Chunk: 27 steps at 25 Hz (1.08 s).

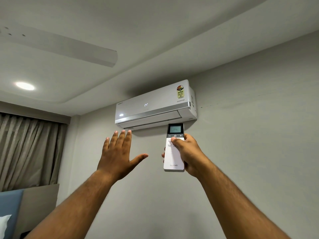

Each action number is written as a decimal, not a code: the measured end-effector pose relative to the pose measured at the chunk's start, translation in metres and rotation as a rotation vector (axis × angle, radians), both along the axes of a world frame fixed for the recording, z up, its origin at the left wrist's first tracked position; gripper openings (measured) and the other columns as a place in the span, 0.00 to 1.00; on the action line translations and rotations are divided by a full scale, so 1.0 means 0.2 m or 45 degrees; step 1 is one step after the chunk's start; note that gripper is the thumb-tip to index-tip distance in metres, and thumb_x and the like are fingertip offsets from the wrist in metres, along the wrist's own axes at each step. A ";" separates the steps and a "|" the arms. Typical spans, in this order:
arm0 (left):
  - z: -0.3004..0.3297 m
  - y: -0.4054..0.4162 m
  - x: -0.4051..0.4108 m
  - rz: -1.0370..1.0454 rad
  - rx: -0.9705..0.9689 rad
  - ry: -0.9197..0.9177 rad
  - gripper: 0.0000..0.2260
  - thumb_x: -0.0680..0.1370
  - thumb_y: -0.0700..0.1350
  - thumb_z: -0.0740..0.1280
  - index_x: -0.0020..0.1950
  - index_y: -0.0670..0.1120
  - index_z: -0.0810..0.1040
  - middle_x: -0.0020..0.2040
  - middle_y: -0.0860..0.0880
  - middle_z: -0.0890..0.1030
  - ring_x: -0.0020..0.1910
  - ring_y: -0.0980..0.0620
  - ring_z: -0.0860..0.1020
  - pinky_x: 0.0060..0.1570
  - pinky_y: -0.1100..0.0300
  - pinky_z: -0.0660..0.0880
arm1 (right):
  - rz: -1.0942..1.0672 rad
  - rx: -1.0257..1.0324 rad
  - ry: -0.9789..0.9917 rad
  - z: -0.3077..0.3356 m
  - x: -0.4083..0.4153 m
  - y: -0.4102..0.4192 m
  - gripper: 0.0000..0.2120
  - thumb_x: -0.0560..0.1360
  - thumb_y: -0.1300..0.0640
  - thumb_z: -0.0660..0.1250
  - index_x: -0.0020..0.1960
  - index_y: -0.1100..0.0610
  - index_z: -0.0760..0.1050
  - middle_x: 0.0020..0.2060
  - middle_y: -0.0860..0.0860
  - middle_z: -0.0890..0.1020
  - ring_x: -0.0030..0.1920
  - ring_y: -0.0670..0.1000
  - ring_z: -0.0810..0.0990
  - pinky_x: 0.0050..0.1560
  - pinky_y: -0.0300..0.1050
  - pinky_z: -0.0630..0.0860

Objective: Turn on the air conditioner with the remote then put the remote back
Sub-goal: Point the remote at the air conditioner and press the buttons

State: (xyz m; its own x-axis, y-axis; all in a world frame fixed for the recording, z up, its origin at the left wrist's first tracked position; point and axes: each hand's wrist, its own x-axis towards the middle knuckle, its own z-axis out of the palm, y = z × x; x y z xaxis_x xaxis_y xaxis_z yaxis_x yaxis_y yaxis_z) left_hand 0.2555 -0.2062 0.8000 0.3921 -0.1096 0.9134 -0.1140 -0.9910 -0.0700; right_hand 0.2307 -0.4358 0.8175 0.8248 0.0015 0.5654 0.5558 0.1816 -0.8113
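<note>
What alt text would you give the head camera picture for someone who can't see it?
A person's right hand holds a white remote up toward a wall-mounted air conditioner whose front display reads 24. The left hand is raised open beside it, palm toward the unit. Beige curtains hang at the left under a lit ceiling light.

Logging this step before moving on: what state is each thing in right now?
Air conditioner: display lit, reads 24.
Remote: held upright, screen lit.
Right hand: gripping remote, thumb on buttons.
Left hand: open, empty, raised.
Ceiling light: on.
Curtain: drawn.
</note>
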 end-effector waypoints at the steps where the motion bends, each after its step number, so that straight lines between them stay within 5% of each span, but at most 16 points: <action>1: 0.01 0.00 0.00 -0.001 0.001 -0.004 0.49 0.65 0.78 0.37 0.77 0.47 0.44 0.79 0.45 0.51 0.77 0.44 0.46 0.74 0.45 0.44 | -0.004 -0.006 -0.014 0.00 0.00 0.00 0.09 0.80 0.56 0.63 0.59 0.54 0.70 0.47 0.61 0.84 0.37 0.60 0.86 0.46 0.63 0.83; 9: 0.03 0.01 -0.02 0.007 0.015 -0.017 0.49 0.65 0.78 0.36 0.77 0.48 0.44 0.79 0.45 0.50 0.77 0.44 0.45 0.74 0.45 0.43 | -0.049 -0.010 -0.092 0.01 -0.02 -0.01 0.04 0.80 0.55 0.63 0.55 0.52 0.72 0.41 0.59 0.84 0.31 0.55 0.86 0.29 0.48 0.82; 27: 0.03 0.00 -0.04 -0.001 0.020 -0.026 0.49 0.65 0.78 0.36 0.77 0.48 0.45 0.79 0.45 0.50 0.77 0.44 0.45 0.73 0.45 0.43 | -0.084 -0.039 -0.062 -0.01 -0.03 0.00 0.11 0.79 0.56 0.63 0.60 0.55 0.70 0.42 0.59 0.85 0.30 0.54 0.86 0.29 0.48 0.82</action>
